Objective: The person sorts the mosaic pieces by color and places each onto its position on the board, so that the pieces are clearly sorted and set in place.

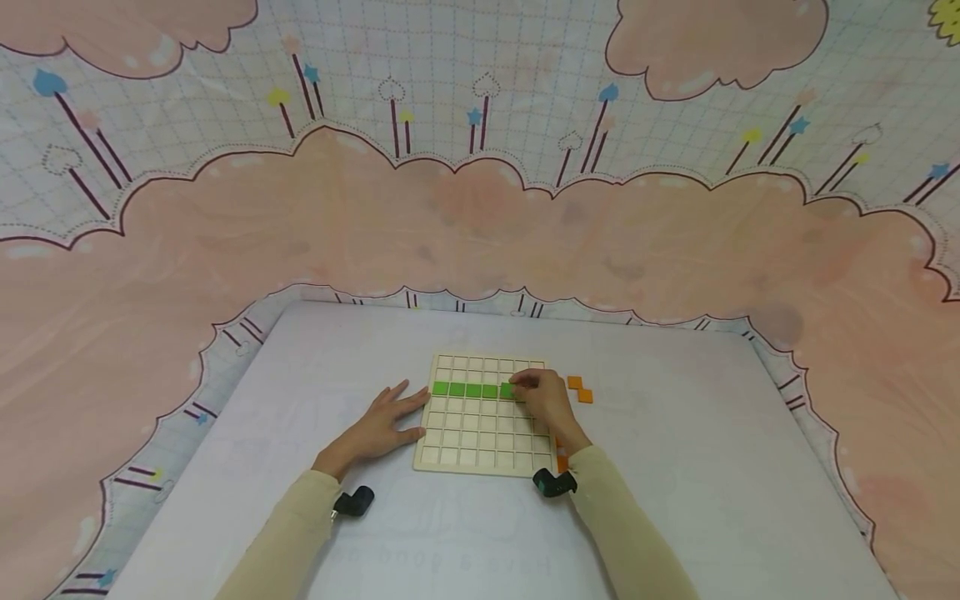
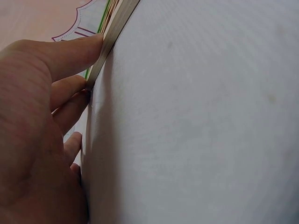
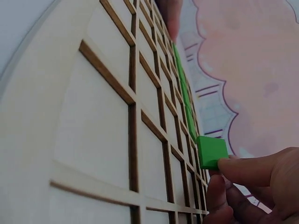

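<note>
A pale wooden grid board (image 1: 467, 457) lies on the table, with a row of green square tiles (image 1: 457, 389) set in its cells. The person's right hand (image 1: 545, 402) is over the board's right part, at the end of that row. Between its thumb and fingers it pinches a green square tile (image 3: 212, 152), tilted against the grid in the right wrist view. At the board's left edge is the left hand (image 1: 380, 423), fingers spread, their tips touching the side. In the left wrist view, the left thumb (image 2: 79, 53) rests against the board's edge (image 2: 112, 35).
Orange pieces (image 1: 585, 396) lie to the right of the board, and another orange piece (image 1: 562, 463) sits partly hidden near the right wrist. A white table (image 1: 720, 467) carries everything. Behind hangs a pink and white patterned cloth (image 1: 480, 225).
</note>
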A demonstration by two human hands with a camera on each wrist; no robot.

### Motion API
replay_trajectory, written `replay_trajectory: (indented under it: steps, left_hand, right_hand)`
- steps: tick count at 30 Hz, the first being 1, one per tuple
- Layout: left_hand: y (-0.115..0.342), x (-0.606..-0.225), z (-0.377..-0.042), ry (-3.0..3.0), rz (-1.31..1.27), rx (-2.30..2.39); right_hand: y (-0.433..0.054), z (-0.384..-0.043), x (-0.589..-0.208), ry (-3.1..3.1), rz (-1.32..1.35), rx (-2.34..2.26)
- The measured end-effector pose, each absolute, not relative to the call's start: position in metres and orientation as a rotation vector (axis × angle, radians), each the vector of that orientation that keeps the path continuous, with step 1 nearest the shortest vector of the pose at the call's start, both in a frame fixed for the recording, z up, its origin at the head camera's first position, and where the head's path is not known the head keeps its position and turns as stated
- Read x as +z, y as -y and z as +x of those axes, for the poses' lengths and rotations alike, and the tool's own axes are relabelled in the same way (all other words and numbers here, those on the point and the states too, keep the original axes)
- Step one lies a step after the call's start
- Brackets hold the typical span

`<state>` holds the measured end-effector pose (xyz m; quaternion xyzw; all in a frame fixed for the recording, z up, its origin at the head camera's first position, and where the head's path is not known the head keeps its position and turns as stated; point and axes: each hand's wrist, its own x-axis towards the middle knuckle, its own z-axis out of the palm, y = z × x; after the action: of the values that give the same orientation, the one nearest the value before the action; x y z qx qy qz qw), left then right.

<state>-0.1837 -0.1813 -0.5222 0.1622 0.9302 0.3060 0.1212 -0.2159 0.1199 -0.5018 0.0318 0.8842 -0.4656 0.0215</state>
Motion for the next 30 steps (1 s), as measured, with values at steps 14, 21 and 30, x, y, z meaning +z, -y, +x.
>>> replay_trajectory:
  steps: [14, 21, 30]
  left_hand:
    - [0.1823, -0.525, -0.1831, -2.727, 0.48, 0.907]
    - [0.1816, -0.5239, -0.1828, -2.725, 0.478, 0.911]
    - [0.1819, -0.5246, -0.182, -2.736, 0.494, 0.908]
  right_hand:
    - [-0.116, -0.2176, -0.5045, -2.786, 0.108, -1.351]
    - [-0.1161, -0.2164, -0.5035, -2.767, 0.101, -1.362]
    - [-0.1182, -0.2111, -0.4949, -2.675, 0.083, -1.457]
